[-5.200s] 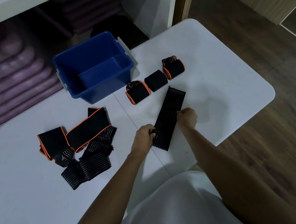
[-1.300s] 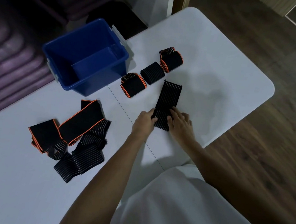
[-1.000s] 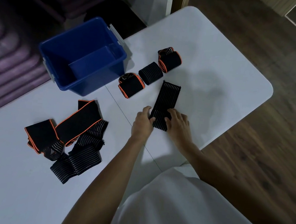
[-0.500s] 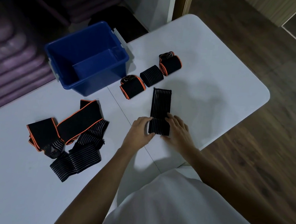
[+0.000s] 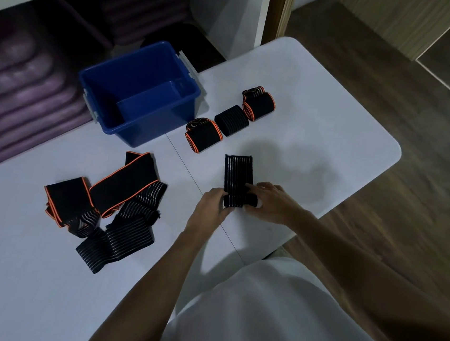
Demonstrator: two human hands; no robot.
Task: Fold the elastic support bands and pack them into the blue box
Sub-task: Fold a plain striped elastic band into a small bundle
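A black ribbed elastic band lies flat on the white table, its near end rolled up. My left hand and my right hand grip that rolled end from either side. Three folded bands lie beyond it: an orange-edged one, a plain black one and another orange-edged one. The blue box stands open and empty at the table's far edge. A loose heap of unfolded bands lies to the left.
Shelving with purple folded items runs behind the table on the left. Wooden floor lies to the right past the table's rounded corner. My white clothing fills the lower middle of the view.
The ribbed band has grown shorter as its near end was rolled up, and it has turned to lie straight away from me. Both hands have stayed at its near end.
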